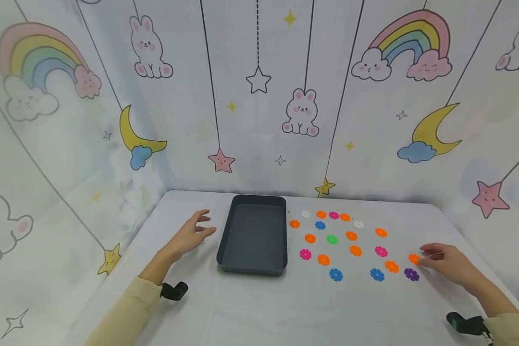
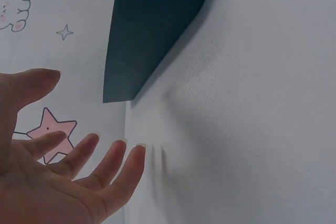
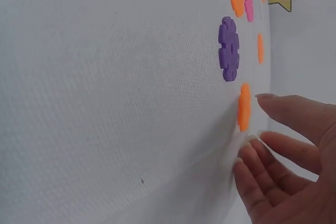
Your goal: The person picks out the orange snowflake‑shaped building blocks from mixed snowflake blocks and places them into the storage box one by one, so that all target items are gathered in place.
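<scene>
Discs (image 1: 332,240) are lying spread, probably for easy pinching. Both with fingers apart, my right grip (image 1: 449,263) is standing beside an orange disc (image 1: 413,259), my left grip (image 1: 189,235) beside the tray (image 1: 259,235).

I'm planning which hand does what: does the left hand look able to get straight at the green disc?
Probably not straight across: the gray tray stands between the left hand and the green disc.
</scene>
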